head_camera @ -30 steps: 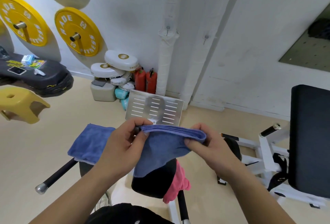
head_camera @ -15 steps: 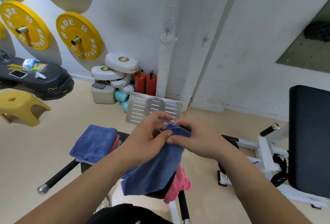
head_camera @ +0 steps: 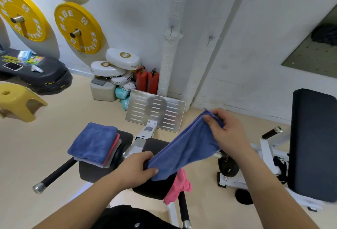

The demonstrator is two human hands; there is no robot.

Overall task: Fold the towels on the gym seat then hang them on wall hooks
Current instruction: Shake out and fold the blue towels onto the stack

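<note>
My left hand [head_camera: 135,169] pinches the low end of the blue towel [head_camera: 186,148], and my right hand [head_camera: 226,132] grips its high end; the cloth stretches slantwise between them above the seat [head_camera: 155,145], covering part of it. My fingers hide both towel ends; a pink towel [head_camera: 179,186] hangs off the seat, half hidden beneath; the folded stack [head_camera: 94,143] lies on a cushion [head_camera: 125,138] to the left, its lower layers barely showing; two wall hooks [head_camera: 171,27] look tiny. The plates [head_camera: 78,28] read "RADE FITNESS", the left one cut off; a mitt [head_camera: 124,61] reads "BOXING".
</note>
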